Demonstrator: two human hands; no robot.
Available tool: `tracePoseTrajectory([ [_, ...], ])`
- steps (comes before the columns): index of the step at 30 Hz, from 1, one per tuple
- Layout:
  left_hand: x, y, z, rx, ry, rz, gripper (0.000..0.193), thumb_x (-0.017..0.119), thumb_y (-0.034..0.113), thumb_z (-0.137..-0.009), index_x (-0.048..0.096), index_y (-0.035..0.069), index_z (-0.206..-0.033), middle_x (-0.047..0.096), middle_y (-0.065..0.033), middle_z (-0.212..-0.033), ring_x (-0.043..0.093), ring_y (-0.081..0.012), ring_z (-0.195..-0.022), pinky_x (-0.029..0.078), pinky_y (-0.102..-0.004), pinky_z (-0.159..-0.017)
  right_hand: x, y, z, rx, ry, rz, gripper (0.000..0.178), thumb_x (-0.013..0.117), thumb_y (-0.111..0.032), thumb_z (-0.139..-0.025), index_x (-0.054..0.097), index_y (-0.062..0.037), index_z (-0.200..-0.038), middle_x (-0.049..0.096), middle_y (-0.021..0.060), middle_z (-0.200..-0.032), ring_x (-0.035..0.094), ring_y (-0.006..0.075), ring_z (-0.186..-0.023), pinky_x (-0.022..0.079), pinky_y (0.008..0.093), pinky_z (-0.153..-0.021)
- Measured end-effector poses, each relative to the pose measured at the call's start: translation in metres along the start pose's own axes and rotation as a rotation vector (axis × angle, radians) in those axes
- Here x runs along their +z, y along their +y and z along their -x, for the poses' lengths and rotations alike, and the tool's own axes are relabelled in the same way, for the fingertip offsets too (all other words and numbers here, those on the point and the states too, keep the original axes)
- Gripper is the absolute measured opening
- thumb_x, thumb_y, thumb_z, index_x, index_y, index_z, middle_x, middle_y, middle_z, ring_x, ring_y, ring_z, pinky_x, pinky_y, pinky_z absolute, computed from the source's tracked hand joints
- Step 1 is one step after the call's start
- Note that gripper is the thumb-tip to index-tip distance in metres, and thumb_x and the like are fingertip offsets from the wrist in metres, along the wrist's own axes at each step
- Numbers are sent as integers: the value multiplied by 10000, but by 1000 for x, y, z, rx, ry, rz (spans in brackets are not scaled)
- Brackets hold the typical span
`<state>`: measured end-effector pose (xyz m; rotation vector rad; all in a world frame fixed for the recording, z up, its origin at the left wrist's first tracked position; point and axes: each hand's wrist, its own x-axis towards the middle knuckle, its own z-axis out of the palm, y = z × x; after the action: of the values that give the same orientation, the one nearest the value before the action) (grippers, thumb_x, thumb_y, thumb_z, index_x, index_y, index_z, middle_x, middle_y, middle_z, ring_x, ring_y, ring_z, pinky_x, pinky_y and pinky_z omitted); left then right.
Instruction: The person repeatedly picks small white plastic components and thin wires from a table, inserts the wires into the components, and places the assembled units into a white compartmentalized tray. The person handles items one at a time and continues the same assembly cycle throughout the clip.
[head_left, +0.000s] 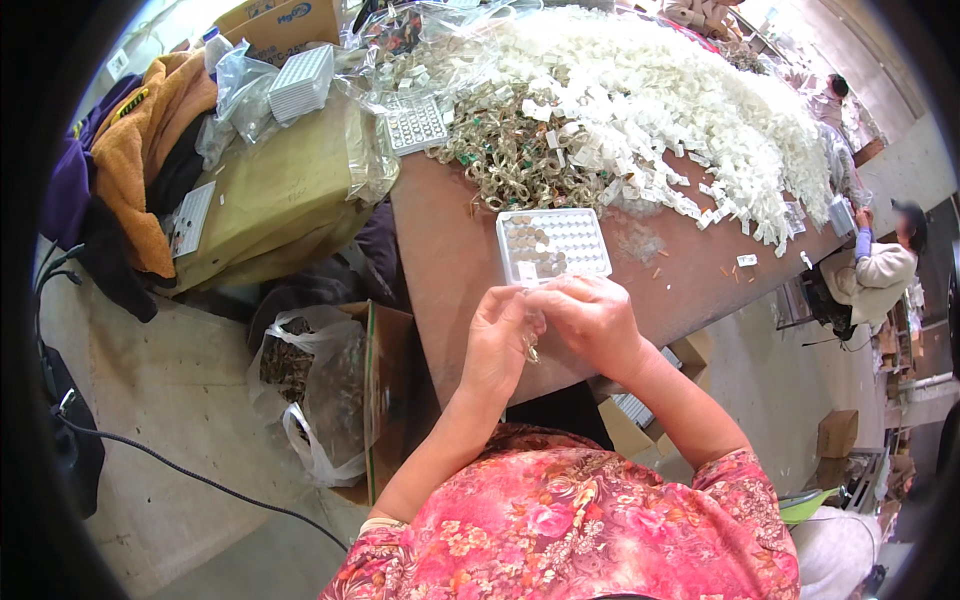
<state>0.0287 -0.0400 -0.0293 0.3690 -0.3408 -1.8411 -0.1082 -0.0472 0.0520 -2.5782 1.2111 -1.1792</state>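
- Pinching at something small right now: the left hand (495, 335) has its thumb and fingers drawn together, and a little shiny piece (531, 346) pokes out below them, too small to make out properly.
- Right hand (597, 315) is curled, fingertips bunched up right against the left one's. It's closed over its own grip, so can't tell exactly what it's got.
- Small white tag (527, 271) sits right at the tips of both hands, on the far side. Can't tell if it's pinched or just lying behind them.
- Just beyond the fingertips is a white tray (502, 250) with rows of round spots, some greyish discs in the part ahead of the left hand.
- Past that tray, further from the hands, there's a tangled heap of yellowish loops (530, 170), then a huge mound of white bits (650, 95) out ahead and to the right.
- All of that is on a brown tabletop (440, 255) reaching under the hands.
- Well left of the left hand, lower down: an open carton (388, 390) with a clear plastic bag (335, 415) in it.
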Motion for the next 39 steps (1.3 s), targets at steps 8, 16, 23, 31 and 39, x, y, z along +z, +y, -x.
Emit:
tracePoseTrajectory([
  [8, -1, 0, 0, -4, -24, -18, 102, 582, 134, -961, 574, 75, -1043, 641, -73, -1009, 606, -157, -817, 507, -309, -738, 0, 5, 3, 124, -135, -25, 223, 653, -58, -743, 669, -75, -965, 684, 64, -899, 670, 231, -787, 536, 332, -682],
  [16, 5, -1, 2, 30, 88, -16, 149, 579, 164, -966, 551, 69, -1077, 647, -80, -993, 625, -155, -826, 513, -305, -744, 8, -8, 14, -53, 79, 188, 273, 650, -62, -775, 673, -53, -1047, 697, 115, -947, 671, 264, -860, 526, 361, -780],
  [23, 0, 2, 2, -34, 47, 20, 171, 572, 179, -971, 548, 71, -1101, 646, -115, -972, 617, -163, -776, 509, -297, -721, -3, 45, 4, 299, 5, 250, 167, 665, -123, -809, 706, -100, -970, 658, 93, -829, 608, 313, -807, 501, 397, -729],
  [31, 1, 2, 1, -35, 68, 44, 169, 583, 158, -963, 549, 77, -1108, 639, -118, -981, 606, -170, -788, 508, -299, -733, 6, 62, 5, 306, -74, 153, 68, 665, -142, -810, 676, -77, -825, 644, 78, -820, 611, 300, -838, 485, 401, -751],
  [39, 0, -1, 1, -3, 109, -53, 158, 567, 126, -966, 528, 42, -1095, 614, -120, -966, 582, -175, -780, 491, -312, -723, 5, 68, 7, 255, -116, 197, 86, 674, -188, -798, 655, -106, -815, 642, 79, -820, 614, 293, -833, 450, 418, -743],
])
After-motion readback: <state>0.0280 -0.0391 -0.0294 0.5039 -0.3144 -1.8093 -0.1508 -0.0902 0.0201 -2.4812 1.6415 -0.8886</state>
